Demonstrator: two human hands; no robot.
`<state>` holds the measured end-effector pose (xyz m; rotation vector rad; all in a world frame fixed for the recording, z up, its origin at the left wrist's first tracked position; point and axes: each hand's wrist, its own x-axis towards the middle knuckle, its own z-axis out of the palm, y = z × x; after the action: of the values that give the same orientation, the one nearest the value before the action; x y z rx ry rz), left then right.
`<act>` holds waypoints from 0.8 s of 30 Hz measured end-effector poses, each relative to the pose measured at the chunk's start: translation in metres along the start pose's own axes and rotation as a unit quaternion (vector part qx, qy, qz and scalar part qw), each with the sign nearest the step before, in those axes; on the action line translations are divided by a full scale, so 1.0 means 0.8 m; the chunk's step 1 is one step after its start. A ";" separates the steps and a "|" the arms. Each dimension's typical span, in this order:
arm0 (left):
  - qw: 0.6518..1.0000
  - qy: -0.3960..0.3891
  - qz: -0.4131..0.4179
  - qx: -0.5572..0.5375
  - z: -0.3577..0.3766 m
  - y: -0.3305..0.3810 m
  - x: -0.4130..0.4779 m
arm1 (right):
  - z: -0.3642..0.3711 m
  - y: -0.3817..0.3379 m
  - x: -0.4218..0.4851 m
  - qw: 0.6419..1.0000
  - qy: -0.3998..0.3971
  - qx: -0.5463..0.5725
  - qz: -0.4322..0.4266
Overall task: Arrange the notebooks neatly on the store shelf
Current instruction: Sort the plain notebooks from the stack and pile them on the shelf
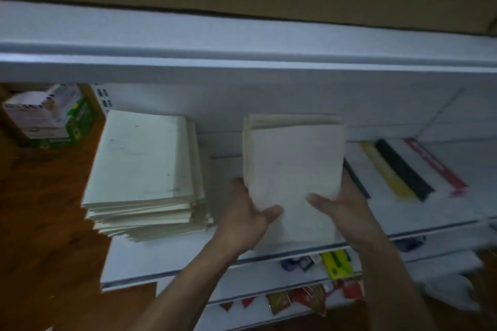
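Observation:
A bundle of pale notebooks [293, 158] is held over the white shelf [166, 255], a little right of centre. My left hand [247, 219] grips its near left edge with the thumb on top. My right hand [345, 209] grips the near right edge, thumb lying across the cover. To the left, a tall uneven stack of white notebooks [145, 169] rests on the shelf, its lower books fanned out toward the front.
Yellow, black and red rulers or strips [398, 169] lie on the shelf at the right. A box of packets [51, 115] sits at the far left on brown wood. Lower shelves hold a yellow-green item [336, 263] and small packets. An upper shelf edge [242, 62] overhangs.

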<state>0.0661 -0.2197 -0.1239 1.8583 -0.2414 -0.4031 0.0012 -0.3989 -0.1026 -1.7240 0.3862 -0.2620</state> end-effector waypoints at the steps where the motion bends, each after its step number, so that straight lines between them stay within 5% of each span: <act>1: 1.000 -0.001 0.010 -0.007 0.014 -0.004 0.003 | -0.006 0.010 0.001 1.000 0.015 -0.012 -0.014; 7: 0.998 0.033 0.046 -0.024 0.079 -0.035 0.034 | -0.031 0.071 0.037 0.999 0.032 -0.030 -0.023; 24: 0.978 0.200 0.027 -0.059 0.143 -0.055 0.038 | -0.060 0.164 0.084 0.995 -0.095 -0.033 -0.025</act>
<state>0.0477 -0.3172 -0.2027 1.7681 0.0068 -0.0005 0.0299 -0.4895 -0.2246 -1.8085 0.2156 -0.1211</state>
